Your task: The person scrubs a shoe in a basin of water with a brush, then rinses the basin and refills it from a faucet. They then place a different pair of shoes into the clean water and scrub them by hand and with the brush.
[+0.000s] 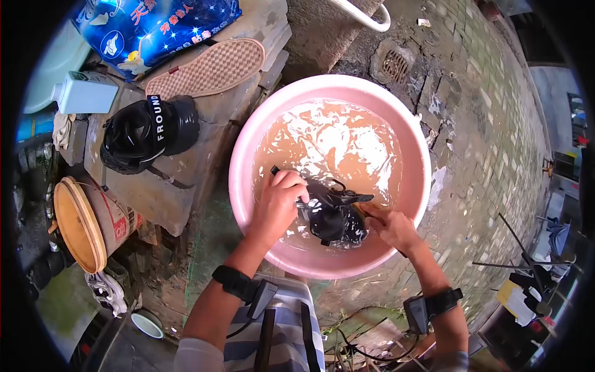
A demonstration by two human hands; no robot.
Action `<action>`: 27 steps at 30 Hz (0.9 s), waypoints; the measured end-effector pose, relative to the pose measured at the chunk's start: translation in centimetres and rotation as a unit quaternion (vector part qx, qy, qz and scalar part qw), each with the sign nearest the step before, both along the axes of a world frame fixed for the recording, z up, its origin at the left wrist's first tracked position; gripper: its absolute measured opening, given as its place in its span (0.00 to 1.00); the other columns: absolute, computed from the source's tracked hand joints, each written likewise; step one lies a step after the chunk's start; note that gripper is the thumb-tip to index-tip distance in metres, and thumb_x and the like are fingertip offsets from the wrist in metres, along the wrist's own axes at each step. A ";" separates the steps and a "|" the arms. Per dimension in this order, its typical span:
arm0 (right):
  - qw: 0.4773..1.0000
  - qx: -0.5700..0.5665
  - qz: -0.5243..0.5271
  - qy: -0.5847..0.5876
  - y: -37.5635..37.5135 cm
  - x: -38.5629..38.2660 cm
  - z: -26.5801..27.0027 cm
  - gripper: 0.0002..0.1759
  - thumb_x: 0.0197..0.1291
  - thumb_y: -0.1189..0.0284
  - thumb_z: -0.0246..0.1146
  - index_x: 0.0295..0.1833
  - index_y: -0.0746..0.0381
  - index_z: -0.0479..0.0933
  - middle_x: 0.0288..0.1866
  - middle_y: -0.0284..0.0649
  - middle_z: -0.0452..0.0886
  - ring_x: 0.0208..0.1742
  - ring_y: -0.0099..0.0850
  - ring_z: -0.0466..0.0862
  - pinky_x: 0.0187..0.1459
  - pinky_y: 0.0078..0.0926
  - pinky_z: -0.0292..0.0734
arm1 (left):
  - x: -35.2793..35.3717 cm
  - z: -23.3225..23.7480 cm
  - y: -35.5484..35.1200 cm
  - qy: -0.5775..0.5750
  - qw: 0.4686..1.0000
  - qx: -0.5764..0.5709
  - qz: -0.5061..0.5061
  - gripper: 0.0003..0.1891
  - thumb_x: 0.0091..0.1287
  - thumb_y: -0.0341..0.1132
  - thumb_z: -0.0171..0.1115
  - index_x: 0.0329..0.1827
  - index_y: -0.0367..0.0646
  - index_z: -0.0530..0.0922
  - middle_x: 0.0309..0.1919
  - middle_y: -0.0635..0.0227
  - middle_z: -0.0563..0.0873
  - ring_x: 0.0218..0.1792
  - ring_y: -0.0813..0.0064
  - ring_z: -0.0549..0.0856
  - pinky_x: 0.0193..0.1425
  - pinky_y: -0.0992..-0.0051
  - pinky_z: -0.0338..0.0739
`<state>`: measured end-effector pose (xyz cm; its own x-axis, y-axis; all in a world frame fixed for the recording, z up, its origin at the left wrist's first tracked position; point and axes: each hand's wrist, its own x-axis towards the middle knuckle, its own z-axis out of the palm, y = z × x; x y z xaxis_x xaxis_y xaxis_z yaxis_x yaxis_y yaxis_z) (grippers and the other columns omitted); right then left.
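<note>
A wet black cap (328,223) lies partly under the cloudy brown water in a pink basin (423,167). My left hand (282,201) is closed on the cap's left side, with a black strap end showing above the fingers. On the cap's right side, my right hand (393,229) is closed round what looks like a wooden-handled brush (365,212). Its far end is under the water by the cap, so the bristles are hidden. Both wrists wear black bands with a small box.
Left of the basin, a stone slab (180,204) bears another black cap (149,133), a checked insole (211,67), a blue detergent bag (161,31) and a pale blue bottle (90,93). A lidded bucket (80,223) stands lower left. A drain (395,65) lies behind the basin.
</note>
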<state>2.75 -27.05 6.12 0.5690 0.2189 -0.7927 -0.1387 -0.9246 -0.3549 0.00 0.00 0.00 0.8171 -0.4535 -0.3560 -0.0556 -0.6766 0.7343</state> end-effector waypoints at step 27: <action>0.833 0.252 -0.467 -0.155 0.5 -3.7 1.9 0.28 0.64 0.70 0.53 0.68 0.63 0.55 0.66 0.44 0.64 0.65 0.28 0.64 0.63 0.23 0.55 | 0.2 2.4 -2.0 -0.083 0.995 0.025 -0.047 0.20 0.49 0.46 0.68 0.41 0.46 0.77 0.29 0.66 0.79 0.33 0.72 0.79 0.47 0.70 0.64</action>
<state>-0.93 -26.57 8.06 0.8383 -0.1742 -0.5166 -0.5432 -0.1864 -0.8186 0.20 -2.03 2.44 0.8215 -0.5158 -0.2429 -0.2382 -0.6976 0.6757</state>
